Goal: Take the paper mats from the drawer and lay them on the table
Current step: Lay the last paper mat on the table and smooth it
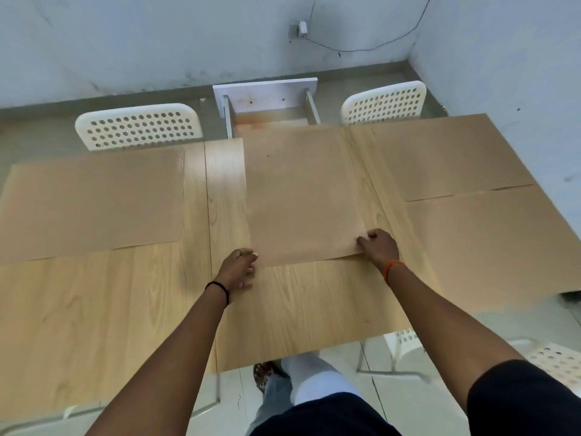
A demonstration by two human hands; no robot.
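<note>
Several brown paper mats lie on the light wooden table. The middle mat lies flat, its far edge reaching over the table's back edge toward the open drawer. My left hand rests at the mat's near left corner, fingers spread on the wood beside it. My right hand pinches the mat's near right corner. Another mat lies at the left. Two more lie at the right: a far one and a near one.
Two white perforated chairs stand behind the table, one at the left and one at the right. Another white chair is at the near right. My legs show below the table's front edge. A cable runs along the back wall.
</note>
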